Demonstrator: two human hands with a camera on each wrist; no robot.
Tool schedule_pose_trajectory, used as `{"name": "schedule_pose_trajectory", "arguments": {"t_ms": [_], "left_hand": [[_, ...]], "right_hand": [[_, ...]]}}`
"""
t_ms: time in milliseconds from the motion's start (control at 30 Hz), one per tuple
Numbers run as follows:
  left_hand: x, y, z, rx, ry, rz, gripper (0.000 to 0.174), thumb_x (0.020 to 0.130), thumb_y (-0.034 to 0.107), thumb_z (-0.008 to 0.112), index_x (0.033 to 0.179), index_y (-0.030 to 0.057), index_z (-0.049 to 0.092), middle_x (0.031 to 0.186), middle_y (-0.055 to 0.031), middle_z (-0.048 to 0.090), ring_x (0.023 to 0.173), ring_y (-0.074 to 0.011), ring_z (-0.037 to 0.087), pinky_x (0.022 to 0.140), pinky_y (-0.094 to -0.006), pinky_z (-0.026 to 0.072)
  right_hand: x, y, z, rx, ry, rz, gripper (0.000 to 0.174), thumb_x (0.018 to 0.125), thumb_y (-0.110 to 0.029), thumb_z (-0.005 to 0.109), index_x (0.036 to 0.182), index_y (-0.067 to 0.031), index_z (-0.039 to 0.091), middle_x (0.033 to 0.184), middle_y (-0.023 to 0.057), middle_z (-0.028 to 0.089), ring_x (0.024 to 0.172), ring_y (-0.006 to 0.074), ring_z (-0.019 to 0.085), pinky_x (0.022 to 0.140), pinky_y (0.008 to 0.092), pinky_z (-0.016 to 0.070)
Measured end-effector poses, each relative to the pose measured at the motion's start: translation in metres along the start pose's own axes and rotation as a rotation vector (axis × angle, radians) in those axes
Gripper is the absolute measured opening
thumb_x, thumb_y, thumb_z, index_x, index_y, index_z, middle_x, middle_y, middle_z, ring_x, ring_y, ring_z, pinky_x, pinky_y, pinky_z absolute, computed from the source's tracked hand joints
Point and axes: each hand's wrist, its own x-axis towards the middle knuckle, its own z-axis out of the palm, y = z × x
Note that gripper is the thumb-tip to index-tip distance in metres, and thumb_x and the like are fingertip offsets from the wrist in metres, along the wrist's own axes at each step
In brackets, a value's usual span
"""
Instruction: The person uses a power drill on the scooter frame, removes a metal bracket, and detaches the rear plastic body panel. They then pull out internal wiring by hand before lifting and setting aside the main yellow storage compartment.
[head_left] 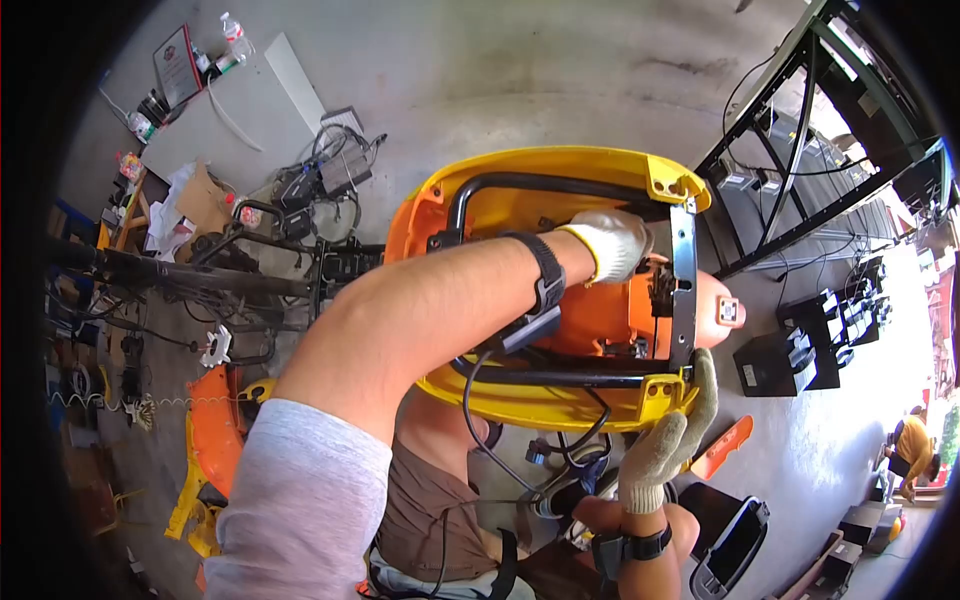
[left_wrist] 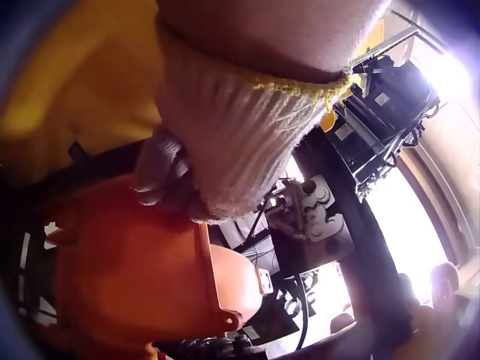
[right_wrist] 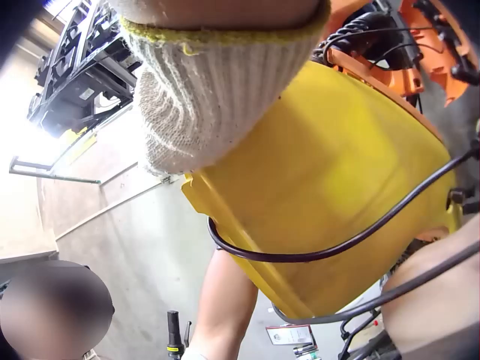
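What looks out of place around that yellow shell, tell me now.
An orange piece lies by itself on the floor, just past the right hand in the head view, unattached to anything visible. Crumpled paper beside cardboard at upper left looks untidy. No clear spill or damage shows.

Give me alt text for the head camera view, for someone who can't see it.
A person's gloved left hand reaches into a yellow and orange shell with a black tubular frame inside, while the gloved right hand is at the shell's lower right corner. A black metal rack stands at upper right.
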Motion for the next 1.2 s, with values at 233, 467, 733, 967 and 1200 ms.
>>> {"name": "schedule_pose_trajectory", "arguments": {"t_ms": [233, 467, 733, 967, 1200], "left_hand": [[-0.001, -0.004, -0.005, -0.114, -0.068, -0.005, 0.023, 0.088, 0.015, 0.061, 0.101, -0.0012, 0.069, 0.095, -0.0220, 0.072, 0.089, -0.0352, 0.071, 0.077, -0.0440, 0.0563], [0.017, -0.021, 0.011, -0.814, -0.399, -0.281, 0.020, 0.089, 0.008, 0.051, 0.069, 0.0065, 0.047, 0.054, -0.0056, 0.046, 0.042, -0.0161, 0.044, 0.034, -0.0337, 0.0315], [0.010, -0.008, 0.020, -1.097, -0.295, -0.373, 0.019, 0.089, 0.012, 0.048, 0.071, 0.0086, 0.047, 0.057, -0.0043, 0.044, 0.041, -0.0142, 0.039, 0.034, -0.0306, 0.0273], [0.018, -0.001, 0.012, -1.176, -0.366, -0.680, 0.014, 0.082, 0.021, 0.048, 0.071, 0.0131, 0.046, 0.049, 0.0035, 0.025, 0.034, -0.0076, 0.023, 0.034, -0.0283, 0.0137], [0.008, -0.018, 0.023, -1.104, -0.342, -0.452, 0.030, 0.091, 0.030, 0.049, 0.092, 0.0010, 0.058, 0.072, -0.0148, 0.061, 0.054, -0.0284, 0.065, 0.046, -0.0364, 0.0544]], "right_hand": [[0.002, 0.002, 0.006, 0.070, 0.023, 0.012, 0.074, 0.101, -0.054, 0.048, 0.145, 0.0048, 0.042, 0.150, 0.0217, 0.043, 0.139, 0.0309, 0.043, 0.116, 0.0435, 0.0316], [0.005, 0.006, 0.004, 0.011, 0.023, -0.030, 0.066, 0.102, -0.049, 0.049, 0.141, 0.0051, 0.046, 0.147, 0.0227, 0.047, 0.136, 0.0326, 0.046, 0.114, 0.0431, 0.0332], [0.006, 0.007, 0.003, 0.084, 0.036, -0.027, 0.060, 0.101, -0.045, 0.053, 0.137, 0.0032, 0.051, 0.143, 0.0220, 0.050, 0.133, 0.0318, 0.049, 0.112, 0.0429, 0.0361], [0.008, 0.005, 0.000, 0.045, -0.016, -0.054, 0.059, 0.099, -0.042, 0.057, 0.138, 0.0015, 0.050, 0.144, 0.0232, 0.049, 0.130, 0.0324, 0.052, 0.110, 0.0423, 0.0390], [0.010, 0.004, 0.000, 0.089, -0.016, -0.035, 0.052, 0.097, -0.031, 0.060, 0.136, 0.0016, 0.052, 0.142, 0.0226, 0.050, 0.130, 0.0340, 0.051, 0.110, 0.0431, 0.0389]]}}
